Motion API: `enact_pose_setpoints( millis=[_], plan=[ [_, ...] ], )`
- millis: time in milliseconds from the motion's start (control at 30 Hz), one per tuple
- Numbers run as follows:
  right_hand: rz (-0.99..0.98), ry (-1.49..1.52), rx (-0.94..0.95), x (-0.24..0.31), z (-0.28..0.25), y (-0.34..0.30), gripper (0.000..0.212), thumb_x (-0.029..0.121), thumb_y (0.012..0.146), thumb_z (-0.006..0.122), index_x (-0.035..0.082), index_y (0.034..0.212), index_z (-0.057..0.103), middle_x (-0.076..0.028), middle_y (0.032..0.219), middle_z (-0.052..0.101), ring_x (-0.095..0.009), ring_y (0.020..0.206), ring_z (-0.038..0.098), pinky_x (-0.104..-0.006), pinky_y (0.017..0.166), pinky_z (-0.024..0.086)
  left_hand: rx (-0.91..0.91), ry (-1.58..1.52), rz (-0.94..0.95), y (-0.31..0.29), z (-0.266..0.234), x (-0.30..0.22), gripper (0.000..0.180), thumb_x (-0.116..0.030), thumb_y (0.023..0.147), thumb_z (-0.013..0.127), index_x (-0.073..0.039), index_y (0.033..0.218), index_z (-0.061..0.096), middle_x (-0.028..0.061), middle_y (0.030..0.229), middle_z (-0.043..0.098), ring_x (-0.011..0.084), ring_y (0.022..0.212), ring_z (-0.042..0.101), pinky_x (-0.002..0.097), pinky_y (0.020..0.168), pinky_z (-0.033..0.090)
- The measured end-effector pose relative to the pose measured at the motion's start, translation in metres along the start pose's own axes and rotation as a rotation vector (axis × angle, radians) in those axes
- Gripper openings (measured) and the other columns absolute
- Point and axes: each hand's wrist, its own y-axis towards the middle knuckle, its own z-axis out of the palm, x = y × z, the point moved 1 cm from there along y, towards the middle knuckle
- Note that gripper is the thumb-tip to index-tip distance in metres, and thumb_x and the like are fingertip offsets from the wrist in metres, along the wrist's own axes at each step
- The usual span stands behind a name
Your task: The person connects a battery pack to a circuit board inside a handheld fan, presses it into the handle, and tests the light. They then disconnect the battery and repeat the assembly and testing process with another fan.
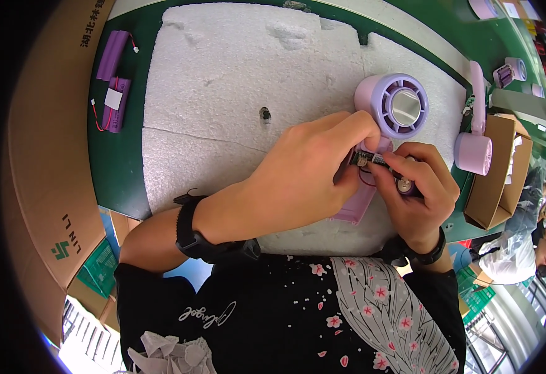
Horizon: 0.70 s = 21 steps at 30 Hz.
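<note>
A purple handheld fan lies on the white foam board, its round head pointing away from me. Its lilac handle reaches toward me, partly covered by my hands. My left hand is closed around the neck and upper handle. Thumb and forefinger of my right hand pinch a small dark circuit board over the handle. A thin red wire loops beneath that board. The end of a purple battery shows under my right fingers; the rest of it is hidden.
Purple battery packs with wired plugs lie on the green table at the left. Another lilac fan rests at the right beside an open cardboard box. A large carton borders the left. A person is at the far right.
</note>
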Motion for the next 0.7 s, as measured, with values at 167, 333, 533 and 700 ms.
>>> enact_pose_setpoints(
  millis=[167, 333, 533, 700],
  plan=[
    [-0.002, -0.007, 0.000, 0.000, 0.000, 0.000, 0.024, -0.001, 0.068, 0.086, 0.003, 0.088, 0.073, -0.009, 0.087, 0.066, -0.015, 0.063, 0.065, -0.0248, 0.054, 0.051, 0.000, 0.001, 0.000, 0.000, 0.001, 0.001, 0.032, 0.008, 0.075, 0.067, -0.005, 0.102, 0.055, 0.0078, 0.087, 0.062, 0.0191, 0.072, 0.064, 0.0314, 0.065, 0.051],
    [-0.017, -0.015, 0.004, 0.001, 0.000, 0.001, 0.024, -0.001, 0.069, 0.086, 0.002, 0.089, 0.072, -0.009, 0.087, 0.066, -0.015, 0.063, 0.064, -0.0247, 0.054, 0.051, 0.017, -0.015, -0.018, -0.001, 0.001, 0.001, 0.032, 0.007, 0.076, 0.066, -0.005, 0.104, 0.055, 0.0079, 0.088, 0.062, 0.0196, 0.072, 0.064, 0.0315, 0.065, 0.051],
    [-0.001, -0.027, 0.021, 0.002, 0.000, 0.002, 0.023, 0.000, 0.070, 0.086, 0.002, 0.088, 0.072, -0.009, 0.087, 0.066, -0.015, 0.062, 0.064, -0.0251, 0.053, 0.050, 0.094, -0.151, -0.037, 0.003, -0.009, 0.002, 0.031, 0.007, 0.079, 0.066, -0.004, 0.107, 0.059, 0.0089, 0.092, 0.066, 0.0219, 0.075, 0.066, 0.0310, 0.068, 0.053],
    [0.026, -0.019, -0.001, -0.003, 0.002, 0.002, 0.023, 0.002, 0.070, 0.085, 0.002, 0.087, 0.070, -0.009, 0.086, 0.066, -0.018, 0.064, 0.064, -0.0266, 0.055, 0.050, 0.088, -0.098, 0.023, 0.007, -0.011, 0.005, 0.025, 0.007, 0.084, 0.065, -0.003, 0.107, 0.068, 0.0117, 0.097, 0.070, 0.0255, 0.086, 0.071, 0.0320, 0.073, 0.056]
  ],
)
